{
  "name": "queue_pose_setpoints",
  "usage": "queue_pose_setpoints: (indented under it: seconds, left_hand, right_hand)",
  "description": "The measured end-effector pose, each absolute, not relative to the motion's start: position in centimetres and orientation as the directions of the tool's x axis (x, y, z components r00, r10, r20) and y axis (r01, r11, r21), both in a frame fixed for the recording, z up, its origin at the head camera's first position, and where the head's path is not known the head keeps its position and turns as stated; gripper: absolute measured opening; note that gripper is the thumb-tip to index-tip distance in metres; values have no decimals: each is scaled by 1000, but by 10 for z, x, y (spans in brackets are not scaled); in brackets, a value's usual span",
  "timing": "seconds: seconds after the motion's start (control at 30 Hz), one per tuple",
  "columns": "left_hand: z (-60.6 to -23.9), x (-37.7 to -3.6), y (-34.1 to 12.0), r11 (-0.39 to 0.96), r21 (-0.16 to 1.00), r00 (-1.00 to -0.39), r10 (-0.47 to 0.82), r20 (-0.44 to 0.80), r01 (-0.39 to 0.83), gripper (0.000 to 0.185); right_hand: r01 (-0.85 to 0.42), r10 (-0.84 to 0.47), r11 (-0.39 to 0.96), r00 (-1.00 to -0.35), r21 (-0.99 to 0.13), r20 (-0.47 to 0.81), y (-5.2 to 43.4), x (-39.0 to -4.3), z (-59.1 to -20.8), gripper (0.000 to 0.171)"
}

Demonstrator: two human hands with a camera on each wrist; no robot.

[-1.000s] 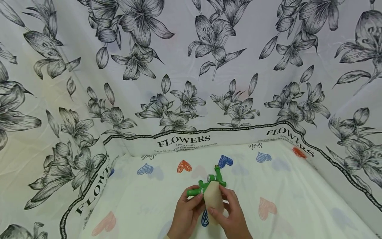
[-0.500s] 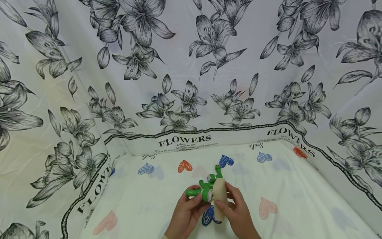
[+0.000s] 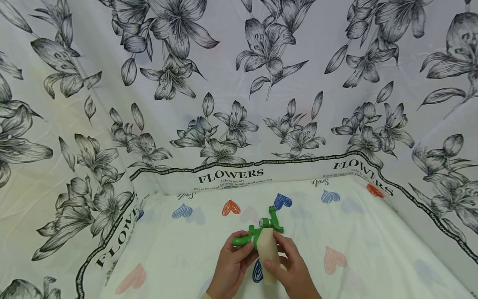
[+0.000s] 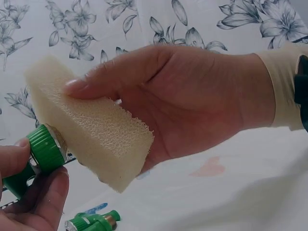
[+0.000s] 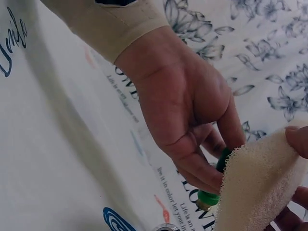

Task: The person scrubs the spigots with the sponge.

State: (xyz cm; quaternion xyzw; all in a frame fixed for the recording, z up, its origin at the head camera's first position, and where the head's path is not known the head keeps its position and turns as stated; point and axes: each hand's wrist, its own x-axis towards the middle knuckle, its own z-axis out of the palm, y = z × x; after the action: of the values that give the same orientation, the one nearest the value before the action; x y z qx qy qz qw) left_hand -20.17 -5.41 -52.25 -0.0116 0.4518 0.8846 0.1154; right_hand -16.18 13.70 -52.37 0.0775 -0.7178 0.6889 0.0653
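Note:
My left hand [image 3: 232, 265] grips a green plastic tap-like fitting [image 3: 242, 241] with a ribbed collar and a silver ring. A thick cream sponge [image 3: 267, 253] is in my right hand [image 3: 293, 265], thumb on the near face and fingers behind. In the left wrist view the sponge [image 4: 91, 125] touches the silver-ringed end of the green fitting [image 4: 47, 148]. That end's face is hidden behind the sponge. On the cloth just beyond lies a second green fitting [image 3: 276, 222] of like shape. The right wrist view shows the sponge [image 5: 262, 178] covering much of the held fitting [image 5: 208, 197].
White cloth [image 3: 186, 257] printed with red and blue hearts covers the surface below. Behind and to both sides hang white curtains [image 3: 224, 83] with black flower drawings and a dark lettered border.
The sponge moved right, off the fitting's round silver end, half a second ago, and is now back left against it. The left hand has barely moved; the second fitting stays put.

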Motion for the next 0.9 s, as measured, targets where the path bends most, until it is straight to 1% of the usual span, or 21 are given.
queue_pose_setpoints:
  seconds: [0.13,0.33,0.63,0.77,0.9]
  left_hand:
    - [-525,-202,-54,-555,807,-977,172,-126,-202,36]
    - [-526,-201,-55,-549,812,-978,172,-121,-197,37]
    - [-522,-195,-59,-563,793,-962,250,-107,-234,36]
    - [-523,-194,-61,-576,781,-957,272,-98,-244,37]
    - [-523,-194,-62,-585,775,-957,278,-85,-239,36]
  right_hand:
    - [-232,-33,78,-972,-969,231,135,-160,-520,69]
    - [-204,-22,117,-979,-972,203,135,-161,-518,70]
    - [-178,32,87,-983,-980,182,146,-174,-531,71]
    - [-154,32,58,-987,-986,156,147,-175,-533,75]
    - [-150,21,30,-988,-988,151,145,-174,-533,73]
